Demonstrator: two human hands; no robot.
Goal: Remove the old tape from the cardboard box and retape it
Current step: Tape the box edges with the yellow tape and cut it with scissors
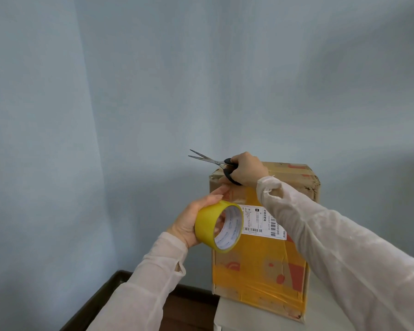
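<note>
The cardboard box (263,259) stands upright on a pale surface (249,314), near the blue wall (129,91). The left hand (191,220) grasps a yellow tape roll (208,225) at the box's left side. The right hand (245,169) grips black-handled scissors (215,162) at the box's top left corner, blades apart and pointing left.

- A cardboard box (261,263) stands on end on a white surface (234,316), against a pale blue wall (153,91).
- Bands of yellowish tape (268,290) cross its near face; a white shipping label (258,222) sits higher up.
- The left hand (189,220) grips a yellow tape roll (207,226) just left of the label, one finger reaching to the box's upper left edge.
- The right hand (246,168) holds black-handled scissors (210,160) at the box's top left corner, blades parted and pointing left.
- Both arms wear sheer white sleeves (332,247).
- Dark brown wood (101,299) shows at near left.
</note>
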